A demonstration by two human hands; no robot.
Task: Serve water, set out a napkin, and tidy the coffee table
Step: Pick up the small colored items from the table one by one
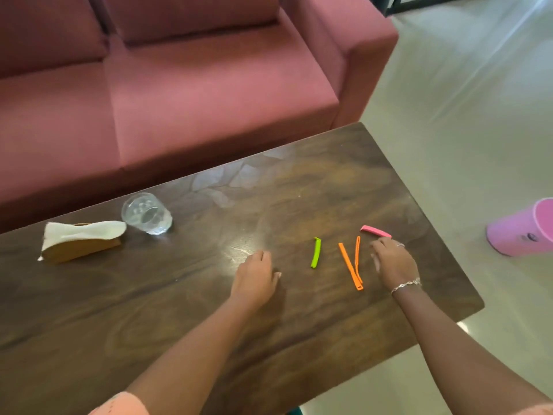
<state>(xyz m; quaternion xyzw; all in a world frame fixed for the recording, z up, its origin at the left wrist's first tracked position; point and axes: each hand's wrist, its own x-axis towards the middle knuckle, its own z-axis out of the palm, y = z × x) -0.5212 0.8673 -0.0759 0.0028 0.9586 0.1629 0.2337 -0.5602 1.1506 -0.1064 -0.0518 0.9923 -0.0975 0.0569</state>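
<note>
the glass of water (146,214) and napkin (83,232) sit far left on the coffee table (179,324), so it looks like tidy-up time. the left hand (254,280) rests loose and empty. the right hand (392,262), loose and empty too, is just beside the pink clip (375,231). next, pinch it.

A single head-worn, wide-angle camera looks forward and steeply down from above the near long edge of the coffee table (179,324), close enough that the tabletop fills the lower half of the view. The lens bends the table edges, which slant from 9 o'clock down to 4 o'clock. The view faces the sofa (194,94) at 11 o'clock, with floor (463,115) at 2 o'clock. The left hand (254,280) lies at 6 o'clock just below centre, and the right hand (395,265) at 4 o'clock.
</note>
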